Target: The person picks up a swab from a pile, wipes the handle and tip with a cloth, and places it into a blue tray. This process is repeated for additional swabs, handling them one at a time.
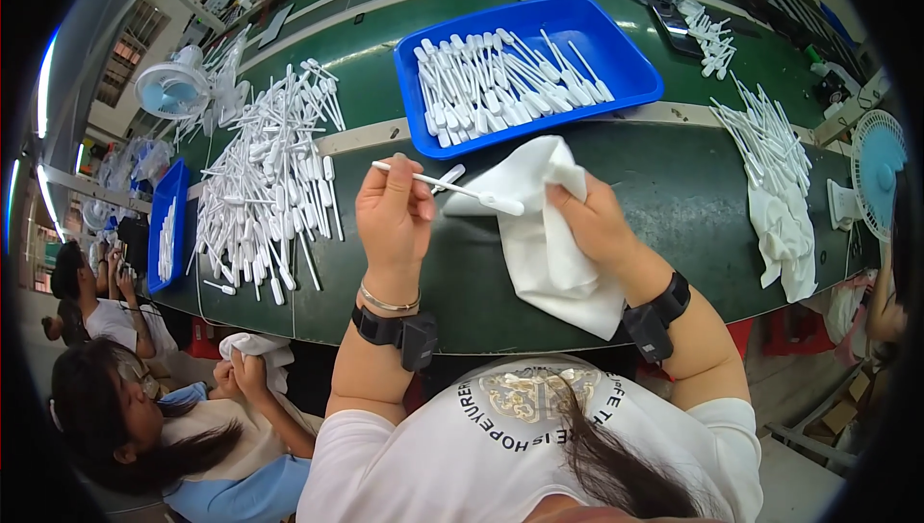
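My left hand [395,215] is closed, thumb against fingers, on the thin shaft of a white plastic stick [452,186] with a wider, rounded end. That wide end points right, close to a white cloth [558,244]. Gripped at its upper right edge by my right hand [602,220], the cloth hangs in folds over the table. A second white stick lies just behind the held one, mostly hidden. Beyond my hands, a blue tray [626,90] holds many white sticks [481,90] lying side by side.
On the green table [404,278], a big loose pile of sticks [269,186] lies left. At right are another bunch [765,143], a crumpled cloth [784,244] and a fan [876,177]. A second blue tray [173,263] sits far left. A person [125,417] works at lower left.
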Demonstrator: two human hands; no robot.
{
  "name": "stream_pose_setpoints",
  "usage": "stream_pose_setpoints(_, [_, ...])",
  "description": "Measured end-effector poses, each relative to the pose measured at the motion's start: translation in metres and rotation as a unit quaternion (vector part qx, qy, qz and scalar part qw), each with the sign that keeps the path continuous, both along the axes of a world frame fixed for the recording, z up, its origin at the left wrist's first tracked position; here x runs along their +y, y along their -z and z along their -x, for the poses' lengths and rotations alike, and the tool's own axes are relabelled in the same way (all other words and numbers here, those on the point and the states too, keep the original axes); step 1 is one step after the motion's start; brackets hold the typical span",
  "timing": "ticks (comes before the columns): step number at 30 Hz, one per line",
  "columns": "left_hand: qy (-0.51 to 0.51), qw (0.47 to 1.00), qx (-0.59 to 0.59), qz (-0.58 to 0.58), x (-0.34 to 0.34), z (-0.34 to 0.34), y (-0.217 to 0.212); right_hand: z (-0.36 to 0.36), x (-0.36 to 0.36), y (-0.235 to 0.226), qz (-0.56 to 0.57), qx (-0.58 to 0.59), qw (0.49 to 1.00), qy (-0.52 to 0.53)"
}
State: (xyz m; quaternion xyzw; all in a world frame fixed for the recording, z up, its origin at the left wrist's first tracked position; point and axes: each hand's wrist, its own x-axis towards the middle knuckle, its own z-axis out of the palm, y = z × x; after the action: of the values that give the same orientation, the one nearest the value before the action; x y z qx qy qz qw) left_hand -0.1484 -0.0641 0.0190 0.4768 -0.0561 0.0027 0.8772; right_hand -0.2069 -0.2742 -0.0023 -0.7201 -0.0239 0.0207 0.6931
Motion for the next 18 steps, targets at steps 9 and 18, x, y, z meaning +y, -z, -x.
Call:
stream_pose_setpoints(9, [0.044,0.996,-0.022,-0.073,-0.029,0.027,0.009,0.012,0.024,0.002,0.300,-0.169,0.935,-0.090])
stream_pose_setpoints(18, [0.007,0.999,-0.011,0.031,-0.014,0.016,0.005,0.008,0.014,-0.009,-0.204,0.165,0.962,-0.073])
